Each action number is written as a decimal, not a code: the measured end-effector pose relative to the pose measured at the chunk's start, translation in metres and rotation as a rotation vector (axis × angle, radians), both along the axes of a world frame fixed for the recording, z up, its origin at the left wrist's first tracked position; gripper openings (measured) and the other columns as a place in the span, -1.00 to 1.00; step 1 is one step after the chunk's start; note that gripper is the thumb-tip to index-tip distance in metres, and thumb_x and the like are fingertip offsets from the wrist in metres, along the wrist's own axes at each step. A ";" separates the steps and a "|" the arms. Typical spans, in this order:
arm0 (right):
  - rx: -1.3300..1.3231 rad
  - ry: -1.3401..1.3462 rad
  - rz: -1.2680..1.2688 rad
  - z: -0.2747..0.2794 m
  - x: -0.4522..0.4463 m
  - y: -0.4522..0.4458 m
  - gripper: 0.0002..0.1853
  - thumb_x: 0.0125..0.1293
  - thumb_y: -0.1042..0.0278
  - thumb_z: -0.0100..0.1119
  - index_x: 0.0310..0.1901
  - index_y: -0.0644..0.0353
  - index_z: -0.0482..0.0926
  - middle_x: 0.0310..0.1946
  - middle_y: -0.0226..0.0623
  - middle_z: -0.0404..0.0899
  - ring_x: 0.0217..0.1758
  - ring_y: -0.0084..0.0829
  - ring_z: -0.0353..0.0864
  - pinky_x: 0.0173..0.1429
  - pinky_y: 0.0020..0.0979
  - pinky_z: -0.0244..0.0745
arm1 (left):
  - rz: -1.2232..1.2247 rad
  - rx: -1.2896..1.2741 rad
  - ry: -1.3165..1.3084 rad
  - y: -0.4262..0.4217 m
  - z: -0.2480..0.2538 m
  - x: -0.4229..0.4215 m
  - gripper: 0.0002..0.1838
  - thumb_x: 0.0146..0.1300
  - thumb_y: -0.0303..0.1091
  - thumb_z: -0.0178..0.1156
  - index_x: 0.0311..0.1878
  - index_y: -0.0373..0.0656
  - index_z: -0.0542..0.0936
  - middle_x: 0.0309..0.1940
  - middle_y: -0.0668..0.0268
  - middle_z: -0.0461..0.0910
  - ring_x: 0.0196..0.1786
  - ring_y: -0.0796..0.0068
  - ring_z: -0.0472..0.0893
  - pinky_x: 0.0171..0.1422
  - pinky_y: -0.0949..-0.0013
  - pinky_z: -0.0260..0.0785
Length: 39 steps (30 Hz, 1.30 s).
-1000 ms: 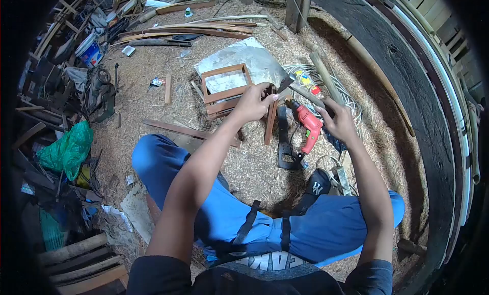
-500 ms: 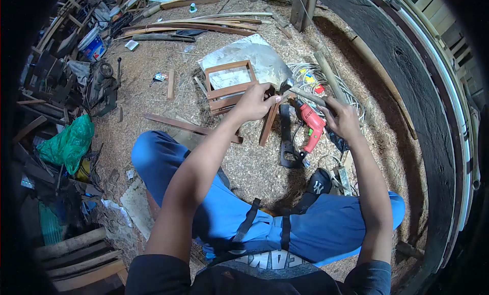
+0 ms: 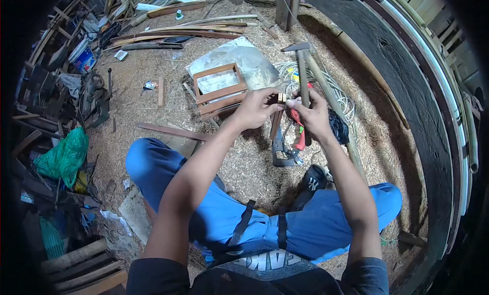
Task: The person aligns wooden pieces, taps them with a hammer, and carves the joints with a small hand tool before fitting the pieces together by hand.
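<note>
My left hand (image 3: 256,110) is closed round the upper end of a reddish wooden strip (image 3: 275,125), whose pale end faces up between the fingers. My right hand (image 3: 314,117) grips a hammer (image 3: 303,73) by its handle, head upward. The right thumb and fingertips come close to the strip's end; whether they touch it or hold something small I cannot tell. Below the hands lies a red power drill (image 3: 301,142), partly covered by the hammer handle. Beside it rests a dark handsaw (image 3: 279,155). A wooden frame (image 3: 220,97) sits just left of my left hand.
A grey board (image 3: 249,58) lies under the frame. Coiled cable (image 3: 346,104) and a pole (image 3: 331,86) are to the right. Another wooden strip (image 3: 170,130) lies by my knee. Long wood strips (image 3: 193,30) lie at the back, a green bag (image 3: 63,155) at the left.
The hammer has swung from lying across near the strip's end to nearly upright. My right hand has moved left, its fingertips now at the strip's end. The left hand keeps its hold.
</note>
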State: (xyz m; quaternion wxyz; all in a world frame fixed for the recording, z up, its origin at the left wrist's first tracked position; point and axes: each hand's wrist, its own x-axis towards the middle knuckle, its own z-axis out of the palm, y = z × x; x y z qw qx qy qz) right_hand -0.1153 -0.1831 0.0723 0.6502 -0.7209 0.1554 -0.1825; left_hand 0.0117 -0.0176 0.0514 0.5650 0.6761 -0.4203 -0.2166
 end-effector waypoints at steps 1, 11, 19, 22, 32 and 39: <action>-0.090 -0.076 0.036 0.002 0.002 0.004 -0.59 0.22 0.28 0.60 -0.01 0.25 0.63 -0.31 -0.48 0.64 -0.24 -0.68 0.58 -0.14 -0.53 0.50 | 0.003 -0.048 0.049 -0.001 0.001 -0.003 -0.61 0.31 -0.39 0.41 0.16 -0.32 0.64 -0.07 0.06 0.76 -0.03 0.41 0.71 0.11 0.22 0.58; 0.121 0.071 0.025 -0.007 -0.008 0.020 -0.64 0.37 0.30 0.46 0.08 0.32 0.66 -0.22 -0.42 0.72 -0.18 -0.66 0.61 -0.07 -0.52 0.51 | -0.074 0.029 0.050 0.000 0.008 -0.002 -0.63 0.34 -0.60 0.33 0.20 -0.40 0.61 0.03 0.20 0.72 0.12 0.49 0.68 0.33 0.27 0.57; -0.062 0.056 -0.050 -0.014 -0.003 0.026 -0.70 0.48 0.27 0.33 0.03 0.36 0.68 -0.28 -0.40 0.72 -0.23 -0.69 0.58 -0.12 -0.52 0.49 | 0.011 -0.020 0.071 0.002 0.013 -0.010 -0.60 0.27 -0.44 0.43 0.14 -0.38 0.67 -0.19 0.09 0.80 -0.18 0.51 0.75 -0.10 0.34 0.61; -0.031 0.076 -0.066 -0.014 0.000 0.028 -0.73 0.49 0.28 0.32 -0.03 0.36 0.69 -0.31 -0.40 0.72 -0.25 -0.69 0.57 -0.15 -0.50 0.49 | 0.058 -0.016 0.077 0.003 0.012 -0.013 -0.61 0.27 -0.44 0.42 0.15 -0.36 0.68 -0.21 0.08 0.80 -0.19 0.53 0.75 -0.09 0.36 0.62; 0.089 0.034 -0.059 -0.008 0.003 0.031 -0.71 0.51 0.21 0.31 -0.10 0.34 0.70 -0.38 -0.43 0.69 -0.35 -0.71 0.52 -0.28 -0.51 0.44 | 0.143 -0.106 0.096 0.002 0.013 -0.016 -0.66 0.25 -0.43 0.41 0.09 -0.32 0.73 -0.22 0.13 0.81 -0.23 0.57 0.75 -0.10 0.37 0.64; 0.147 0.063 -0.065 -0.013 0.004 0.028 -0.72 0.51 0.22 0.31 -0.10 0.34 0.71 -0.39 -0.48 0.67 -0.37 -0.75 0.48 -0.32 -0.55 0.37 | 0.128 -0.095 0.149 0.004 0.018 -0.020 -0.63 0.23 -0.44 0.43 0.10 -0.33 0.72 -0.24 0.16 0.81 -0.25 0.63 0.73 -0.12 0.40 0.63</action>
